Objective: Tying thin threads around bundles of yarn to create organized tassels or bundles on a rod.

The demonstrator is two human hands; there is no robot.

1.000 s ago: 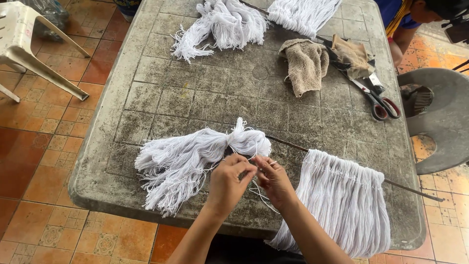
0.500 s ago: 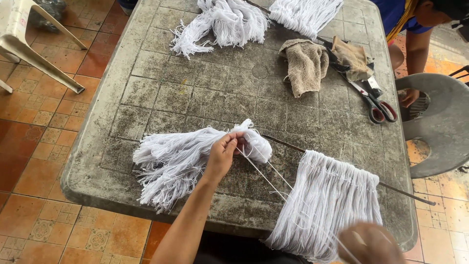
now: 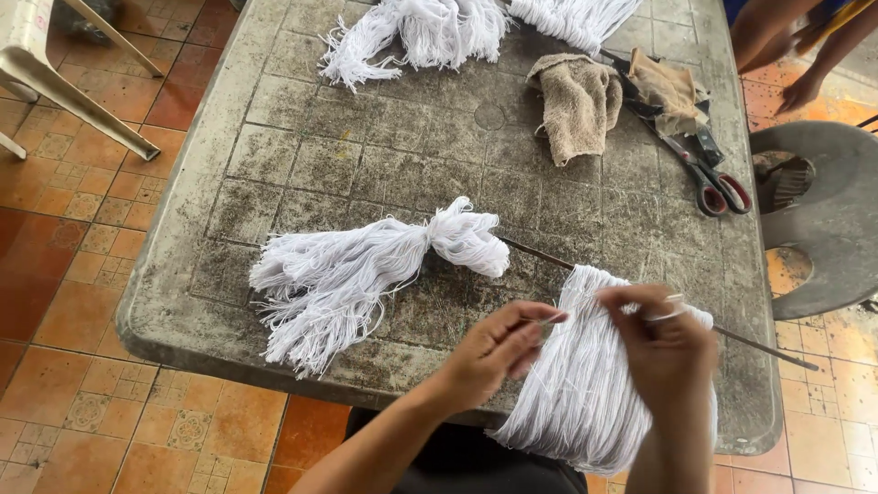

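both hands — left hand (image 3: 494, 352), right hand (image 3: 663, 343) — pinch white yarn (image 3: 585, 384).

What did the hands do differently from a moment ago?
The left hand let go of the tied yarn bundle and moved right, toward the yarn hanging on the rod. The right hand came back up in front of that yarn, pinching strands. The bundle, cloths and scissors stayed put.

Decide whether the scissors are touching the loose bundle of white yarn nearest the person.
Apart. The head view shows bare table between the scissors and the yarn bundle.
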